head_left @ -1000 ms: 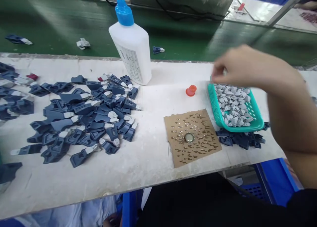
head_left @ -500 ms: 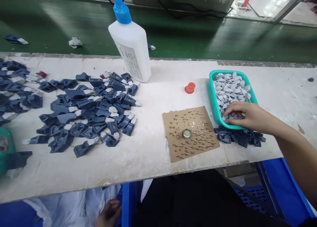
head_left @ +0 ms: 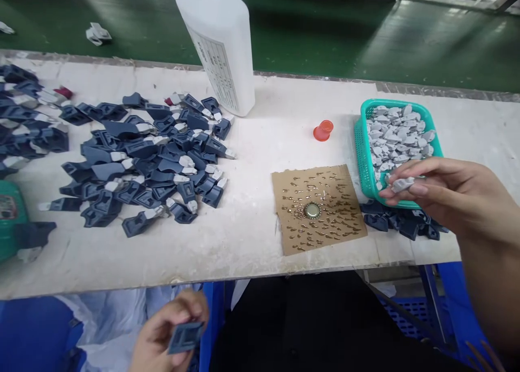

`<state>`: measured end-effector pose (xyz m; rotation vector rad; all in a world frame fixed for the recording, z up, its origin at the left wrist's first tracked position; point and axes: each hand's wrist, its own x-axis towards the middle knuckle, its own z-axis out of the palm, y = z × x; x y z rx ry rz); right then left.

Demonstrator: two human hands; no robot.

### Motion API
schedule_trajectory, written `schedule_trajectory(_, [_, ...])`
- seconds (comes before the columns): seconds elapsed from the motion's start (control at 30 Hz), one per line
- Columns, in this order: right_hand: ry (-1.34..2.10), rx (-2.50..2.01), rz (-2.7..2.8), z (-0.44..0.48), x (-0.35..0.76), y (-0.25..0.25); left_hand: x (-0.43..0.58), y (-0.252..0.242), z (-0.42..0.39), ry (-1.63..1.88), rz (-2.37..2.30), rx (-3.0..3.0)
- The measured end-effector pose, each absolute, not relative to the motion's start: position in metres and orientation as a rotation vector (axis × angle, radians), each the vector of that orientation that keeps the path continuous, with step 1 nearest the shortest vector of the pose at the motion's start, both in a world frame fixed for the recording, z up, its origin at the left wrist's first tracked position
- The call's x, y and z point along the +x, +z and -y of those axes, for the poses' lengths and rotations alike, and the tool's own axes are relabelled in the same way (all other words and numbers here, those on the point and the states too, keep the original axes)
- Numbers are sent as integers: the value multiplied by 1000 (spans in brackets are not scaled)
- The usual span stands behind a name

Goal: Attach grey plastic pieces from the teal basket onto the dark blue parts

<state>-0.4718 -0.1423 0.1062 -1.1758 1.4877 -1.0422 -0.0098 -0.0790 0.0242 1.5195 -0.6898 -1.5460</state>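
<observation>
Here right hand [head_left: 447, 196] fingers [head_left: 400, 194] pinch a grey piece [head_left: 402, 184].

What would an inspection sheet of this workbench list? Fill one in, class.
Surface: pale, scuffed bench top, smeared.
Job's things: grey piece pinched in the right hand; dark blue part held in the left hand below the bench edge.
Clutter: heap of blue parts; green basket of grey pieces; cardboard dotted with glue; white bottle; orange cap.
Fingers: both hands closed on pieces.
Cables: nothing seen.
Surroundings: green belt behind; blue frame beneath.
</observation>
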Motion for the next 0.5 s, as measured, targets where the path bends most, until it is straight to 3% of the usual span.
schedule_trajectory(0.17, [-991,-1190,-1396,143,-450,108,-108,32,107,-1888,667,894])
schedule_trajectory(0.3, [-987,-1257,-1459,141,-434,104,-152,36,112,-2126,422,737])
schedule_trajectory(0.5, [-707,-1845,-1831,138,-404,100,-162,46,120,-2187,72,773])
